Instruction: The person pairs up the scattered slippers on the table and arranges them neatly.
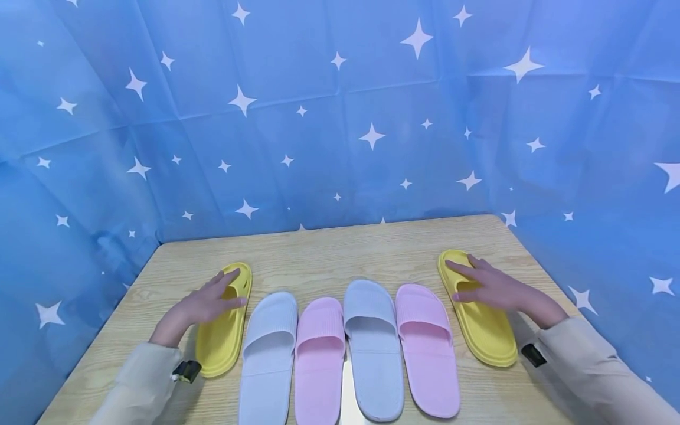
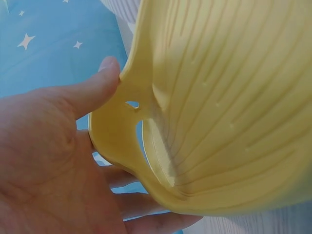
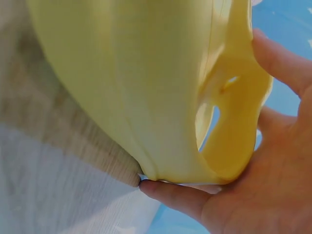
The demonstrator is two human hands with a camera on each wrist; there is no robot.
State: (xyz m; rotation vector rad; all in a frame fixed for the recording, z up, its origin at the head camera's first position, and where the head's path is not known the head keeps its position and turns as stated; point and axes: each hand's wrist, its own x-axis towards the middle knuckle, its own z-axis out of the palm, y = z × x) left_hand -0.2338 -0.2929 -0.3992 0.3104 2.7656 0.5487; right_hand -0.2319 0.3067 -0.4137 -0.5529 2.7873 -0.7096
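My left hand (image 1: 215,300) spans the strap of a yellow slide slipper (image 1: 219,348) at the row's left end. In the left wrist view, the thumb is at one edge of the cut-out strap (image 2: 114,129) and the spread fingers are on its far side. At the right end, my right hand (image 1: 491,285) grips the other yellow slipper (image 1: 486,330) by its strap in the same manner. The right wrist view has a finger (image 3: 170,195) along the slipper's side, close to the wood. Both yellow slippers point their toes away from me.
Between them stand a light blue slipper (image 1: 265,378), a pink slipper (image 1: 319,378), a second blue slipper (image 1: 377,372) and a second pink slipper (image 1: 430,366). All sit on a wooden table (image 1: 340,254). A blue curtain (image 1: 308,136) with white stars surrounds the back and sides.
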